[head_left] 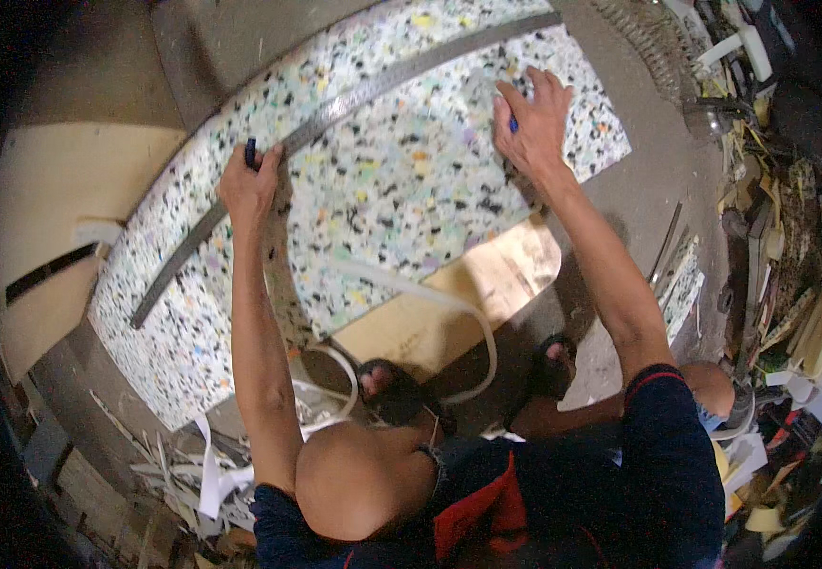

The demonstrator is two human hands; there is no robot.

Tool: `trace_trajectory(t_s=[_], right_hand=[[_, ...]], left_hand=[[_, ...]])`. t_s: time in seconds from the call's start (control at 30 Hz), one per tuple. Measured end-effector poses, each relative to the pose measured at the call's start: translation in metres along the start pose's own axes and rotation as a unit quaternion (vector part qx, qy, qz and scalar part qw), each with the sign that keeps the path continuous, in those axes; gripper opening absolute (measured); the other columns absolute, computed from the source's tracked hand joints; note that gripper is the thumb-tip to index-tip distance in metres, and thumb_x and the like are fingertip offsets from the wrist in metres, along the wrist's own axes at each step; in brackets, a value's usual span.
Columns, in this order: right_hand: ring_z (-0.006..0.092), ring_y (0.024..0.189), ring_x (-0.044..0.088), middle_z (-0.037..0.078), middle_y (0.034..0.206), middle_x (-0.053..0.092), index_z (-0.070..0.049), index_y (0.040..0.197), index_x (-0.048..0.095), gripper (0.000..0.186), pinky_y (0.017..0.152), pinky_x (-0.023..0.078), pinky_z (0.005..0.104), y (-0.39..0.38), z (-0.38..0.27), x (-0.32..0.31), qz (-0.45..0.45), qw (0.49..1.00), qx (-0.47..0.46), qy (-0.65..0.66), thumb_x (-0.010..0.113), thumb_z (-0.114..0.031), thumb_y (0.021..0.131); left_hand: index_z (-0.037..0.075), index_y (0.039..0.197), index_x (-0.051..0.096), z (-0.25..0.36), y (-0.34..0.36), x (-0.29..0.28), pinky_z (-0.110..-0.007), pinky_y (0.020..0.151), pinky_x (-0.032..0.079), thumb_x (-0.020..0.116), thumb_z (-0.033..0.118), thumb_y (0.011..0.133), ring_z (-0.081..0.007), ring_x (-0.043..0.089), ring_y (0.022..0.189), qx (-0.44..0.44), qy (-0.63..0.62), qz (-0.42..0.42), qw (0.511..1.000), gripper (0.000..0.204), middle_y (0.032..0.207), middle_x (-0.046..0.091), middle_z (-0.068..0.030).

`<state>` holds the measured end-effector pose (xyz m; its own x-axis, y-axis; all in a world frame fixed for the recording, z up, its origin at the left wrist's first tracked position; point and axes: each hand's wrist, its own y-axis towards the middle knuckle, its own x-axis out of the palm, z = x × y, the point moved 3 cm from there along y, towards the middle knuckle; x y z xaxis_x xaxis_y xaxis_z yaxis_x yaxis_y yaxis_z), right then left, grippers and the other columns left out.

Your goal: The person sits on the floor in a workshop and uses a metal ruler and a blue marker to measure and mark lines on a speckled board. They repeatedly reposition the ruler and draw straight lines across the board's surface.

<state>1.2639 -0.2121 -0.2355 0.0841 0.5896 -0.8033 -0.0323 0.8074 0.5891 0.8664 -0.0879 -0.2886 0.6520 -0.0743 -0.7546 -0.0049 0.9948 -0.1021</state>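
Nearest to the camera are the dark shirt (pixel 563 507) and a bent knee (pixel 359 484). The fingers of the left hand (pixel 250 185) are closed at the long grey strip (pixel 335 111), with a dark blue stub (pixel 251 152) standing up between thumb and forefinger. The right hand (pixel 532 128) has its fingers half bent and spread over the speckled sheet (pixel 401 180); a small blue object (pixel 513 124) shows beside the thumb, but how firmly it is held I cannot tell. The strip lies flat across the sheet, its long axis going from lower left to upper right. I judge the strip thin, stiff and rather slippery, best held near its middle; the sheet should be light and soft, better taken by two edges. Outward are a yellowish board (pixel 487 275) and scraps (pixel 790 256).
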Motion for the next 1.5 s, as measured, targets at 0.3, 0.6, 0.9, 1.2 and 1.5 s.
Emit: trace_trajectory(t_s=[0.3,0.6,0.9,1.2,1.5], right_hand=[[0.0437,0.095,0.068,0.027,0.097,0.069,0.001,0.111,0.063,0.034,0.083,0.054,0.0517,-0.122,0.021,-0.071,-0.484,0.822,0.294,0.058,0.06,-0.026,0.091],[0.0371,0.105,0.068,0.023,0.11,0.07,-0.002,0.115,0.067,0.07,0.087,0.055,0.0476,-0.17,0.002,-0.09,-0.514,0.782,0.337,0.105,0.064,-0.065,0.085],[0.0328,0.102,0.069,0.02,0.11,0.071,0.002,0.105,0.072,0.085,0.082,0.055,0.0472,-0.202,0.055,-0.04,-0.535,0.739,0.358,0.199,0.058,-0.079,0.081],[0.0442,0.146,0.03,0.027,0.156,0.035,0.004,0.155,0.026,0.096,0.12,0.023,0.0556,-0.216,0.183,-0.059,0.074,0.329,0.756,0.561,0.022,-0.072,0.097],[0.0084,0.053,0.051,0.001,0.08,0.064,-0.01,0.112,0.064,0.041,0.04,0.034,0.0242,-0.212,0.259,0.013,-0.146,0.511,0.651,0.541,0.073,-0.044,0.092]], left_hand=[[-0.001,0.109,0.057,0.045,-0.202,0.027,-0.077,0.11,0.016,0.087,0.057,0.061,-0.0478,0.031,0.144,0.358,0.097,-0.108,0.923,0.081,0.152,0.038,-0.0246],[0.003,0.101,0.054,0.022,-0.235,0.081,-0.081,0.099,0.029,0.075,0.017,0.077,-0.048,0.036,0.142,0.398,0.254,-0.004,0.882,0.036,0.154,0.043,-0.0173],[-0.003,0.137,0.049,0.058,-0.24,0.019,-0.057,0.106,0.043,0.065,-0.001,0.078,-0.0473,0.054,0.126,0.351,0.091,-0.039,0.931,0.061,0.133,0.058,-0.024],[-0.001,0.114,0.053,0.084,-0.271,0.011,-0.053,0.096,0.048,0.066,0.008,0.082,-0.0431,0.058,0.113,0.332,0.109,-0.215,0.912,0.036,0.112,0.062,-0.0235],[-0.009,0.123,0.044,-0.11,-0.242,-0.082,-0.051,0.091,0.048,0.085,0.031,0.079,-0.0358,0.058,0.106,-0.437,-0.198,0.434,0.763,0.072,0.117,0.055,-0.0247]])
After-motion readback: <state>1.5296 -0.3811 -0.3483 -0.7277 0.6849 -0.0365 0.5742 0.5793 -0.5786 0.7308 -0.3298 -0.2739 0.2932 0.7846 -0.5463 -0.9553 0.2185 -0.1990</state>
